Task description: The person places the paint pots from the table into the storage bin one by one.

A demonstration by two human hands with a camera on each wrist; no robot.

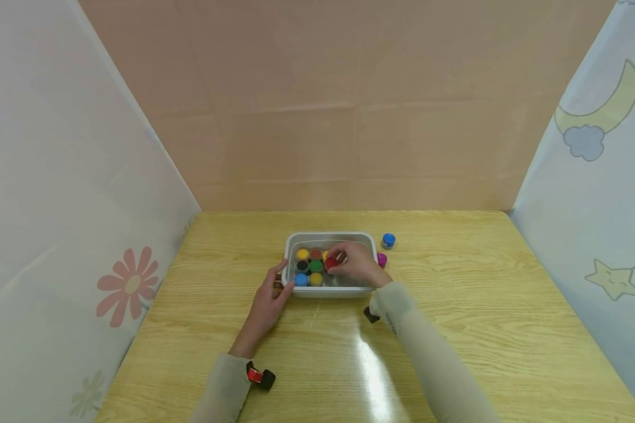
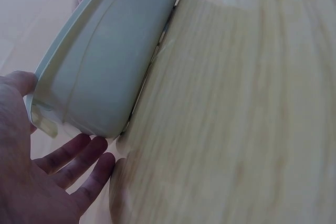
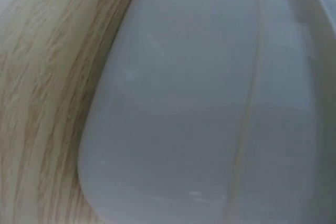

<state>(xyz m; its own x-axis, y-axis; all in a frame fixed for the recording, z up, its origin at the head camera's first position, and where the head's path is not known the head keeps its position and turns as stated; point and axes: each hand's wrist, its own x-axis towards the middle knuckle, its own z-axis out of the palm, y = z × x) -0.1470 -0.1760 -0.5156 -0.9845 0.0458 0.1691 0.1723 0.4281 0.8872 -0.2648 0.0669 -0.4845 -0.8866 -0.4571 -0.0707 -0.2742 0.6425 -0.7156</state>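
Observation:
A white plastic tray [image 1: 330, 292] stands on the table and holds several small paint pots with coloured lids. My left hand [image 1: 266, 301] grips the tray's left end; in the left wrist view its thumb [image 2: 21, 81] lies at the rim and the fingers [image 2: 92, 156] touch the wall lower down. Inside the tray, my right hand [image 1: 356, 263] pinches a red-lidded paint pot [image 1: 331, 264] beside a green pot [image 1: 316, 266]. A yellow pot [image 1: 325, 255] is partly hidden behind the right fingers. The right wrist view shows only the tray's outer wall [image 3: 184, 103] and the table.
Right of the tray, a blue pot [image 1: 388, 240] and a magenta pot [image 1: 382, 259] stand on the wooden table [image 1: 455, 282]. Patterned sheets [image 1: 132, 282] flank the table on both sides, and a plain brownish sheet [image 1: 349, 117] hangs behind it.

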